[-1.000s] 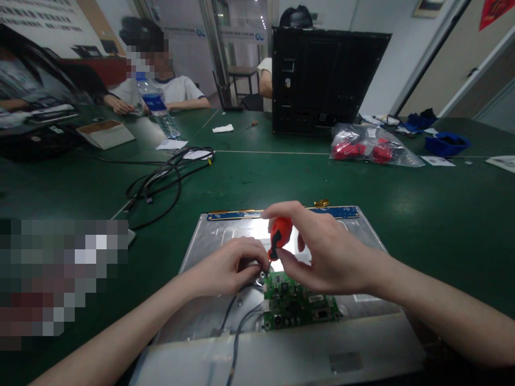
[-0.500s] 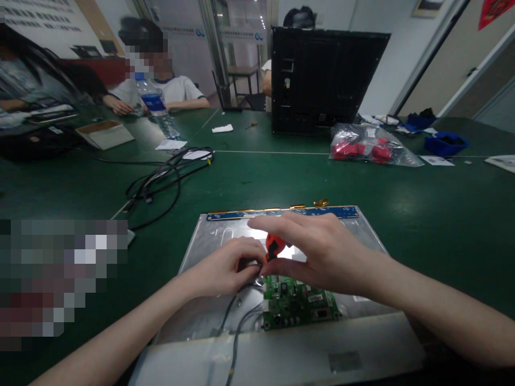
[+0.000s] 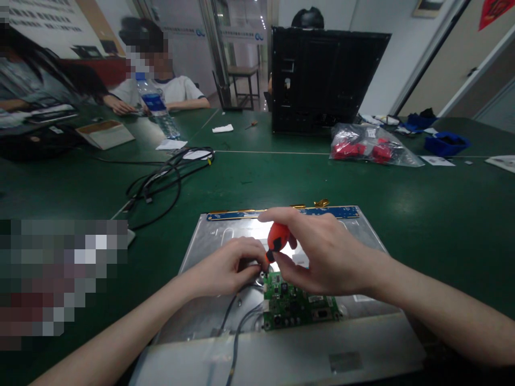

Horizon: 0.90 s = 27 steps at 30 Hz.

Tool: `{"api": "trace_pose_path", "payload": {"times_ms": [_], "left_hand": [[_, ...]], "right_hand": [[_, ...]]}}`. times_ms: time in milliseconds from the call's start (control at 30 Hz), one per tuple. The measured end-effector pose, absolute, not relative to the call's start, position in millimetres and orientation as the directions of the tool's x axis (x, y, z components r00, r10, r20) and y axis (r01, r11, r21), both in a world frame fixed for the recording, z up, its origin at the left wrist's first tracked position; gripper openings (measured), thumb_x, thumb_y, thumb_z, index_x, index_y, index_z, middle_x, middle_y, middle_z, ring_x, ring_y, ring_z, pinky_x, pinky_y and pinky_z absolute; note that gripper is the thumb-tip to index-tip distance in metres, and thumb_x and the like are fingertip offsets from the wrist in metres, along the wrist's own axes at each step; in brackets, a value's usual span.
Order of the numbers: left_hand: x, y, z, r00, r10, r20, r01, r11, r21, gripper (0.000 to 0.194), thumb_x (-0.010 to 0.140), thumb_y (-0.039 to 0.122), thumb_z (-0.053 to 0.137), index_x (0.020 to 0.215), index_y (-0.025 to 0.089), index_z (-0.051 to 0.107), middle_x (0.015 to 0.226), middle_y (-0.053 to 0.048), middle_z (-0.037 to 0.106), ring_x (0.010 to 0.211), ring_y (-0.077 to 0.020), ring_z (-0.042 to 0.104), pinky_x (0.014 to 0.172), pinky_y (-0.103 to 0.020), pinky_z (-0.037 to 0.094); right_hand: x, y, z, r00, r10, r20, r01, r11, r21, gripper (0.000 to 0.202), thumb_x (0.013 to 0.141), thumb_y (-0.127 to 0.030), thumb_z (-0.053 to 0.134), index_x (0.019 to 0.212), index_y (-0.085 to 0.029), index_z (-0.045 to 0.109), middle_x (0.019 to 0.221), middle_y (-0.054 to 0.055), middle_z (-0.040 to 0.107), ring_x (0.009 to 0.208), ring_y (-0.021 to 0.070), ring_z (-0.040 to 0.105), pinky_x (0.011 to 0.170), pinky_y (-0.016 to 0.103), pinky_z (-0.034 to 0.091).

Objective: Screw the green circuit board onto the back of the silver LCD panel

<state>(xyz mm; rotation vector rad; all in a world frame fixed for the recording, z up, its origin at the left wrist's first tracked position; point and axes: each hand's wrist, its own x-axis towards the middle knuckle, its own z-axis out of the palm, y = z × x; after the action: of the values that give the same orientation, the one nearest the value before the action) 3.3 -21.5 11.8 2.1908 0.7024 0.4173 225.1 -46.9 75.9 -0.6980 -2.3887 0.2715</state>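
Observation:
A screwdriver with an orange-and-black handle [image 3: 278, 237] stands nearly upright over the top left corner of a green circuit board [image 3: 300, 303]. My right hand [image 3: 322, 249] has thumb and fingers around the handle, index finger stretched over its top. Beside its lower end, my left hand [image 3: 237, 262] is closed in a pinch at the screwdriver; the shaft and tip are hidden by the fingers. The board lies on the metal back of a display panel [image 3: 213, 241]. Dark cables [image 3: 237, 338] run from the board's left side, and a blue strip board [image 3: 346, 212] lines the panel's far edge.
Black cables [image 3: 177, 177] lie coiled at left, near a water bottle [image 3: 159, 110]. A large black screen [image 3: 328, 80] stands across the green table [image 3: 265, 177]. Right of it are a plastic bag of red items [image 3: 370, 147] and a blue container [image 3: 446, 143]. Other people sit opposite.
My right hand's thumb and fingers have shifted slightly right around the screwdriver handle, showing more of it. The handle leans a little more to the right. My left hand has stayed in place.

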Motion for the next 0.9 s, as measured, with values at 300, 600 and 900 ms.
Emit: {"api": "trace_pose_path", "payload": {"times_ms": [300, 600, 900], "left_hand": [[5.4, -22.3, 14.6, 0.789, 0.612, 0.048, 0.365, -0.53, 0.766, 0.014, 0.077, 0.009, 0.05, 0.075, 0.016, 0.062, 0.071, 0.0, 0.06, 0.072, -0.0155, 0.056, 0.065, -0.024, 0.044], [3.4, -21.5, 12.5, 0.793, 0.605, 0.077, 0.347, -0.552, 0.758, 0.016, 0.081, 0.008, 0.05, 0.083, 0.016, 0.064, 0.082, -0.002, 0.065, 0.078, -0.016, 0.06, 0.073, -0.026, 0.046], [5.4, -23.4, 15.2, 0.792, 0.605, 0.083, 0.345, -0.555, 0.757, 0.019, 0.077, 0.005, 0.049, 0.081, 0.016, 0.065, 0.081, -0.001, 0.066, 0.075, -0.0152, 0.059, 0.073, -0.026, 0.046]], "right_hand": [[227.8, -45.9, 76.1, -0.692, 0.533, 0.488, 0.425, 0.846, -0.322, 0.035, 0.091, -0.033, 0.059, 0.118, -0.015, 0.045, 0.094, 0.002, 0.066, 0.077, 0.0131, 0.061, 0.063, 0.025, 0.04], [227.2, -45.0, 78.5, -0.703, 0.512, 0.494, 0.412, 0.859, -0.305, 0.031, 0.089, -0.019, 0.054, 0.119, -0.013, 0.047, 0.089, 0.001, 0.067, 0.072, 0.0104, 0.061, 0.06, 0.023, 0.038], [228.0, -47.0, 76.3, -0.71, 0.53, 0.464, 0.428, 0.848, -0.312, 0.043, 0.084, -0.021, 0.052, 0.124, -0.01, 0.04, 0.087, 0.001, 0.066, 0.066, 0.011, 0.057, 0.056, 0.025, 0.034]]}}
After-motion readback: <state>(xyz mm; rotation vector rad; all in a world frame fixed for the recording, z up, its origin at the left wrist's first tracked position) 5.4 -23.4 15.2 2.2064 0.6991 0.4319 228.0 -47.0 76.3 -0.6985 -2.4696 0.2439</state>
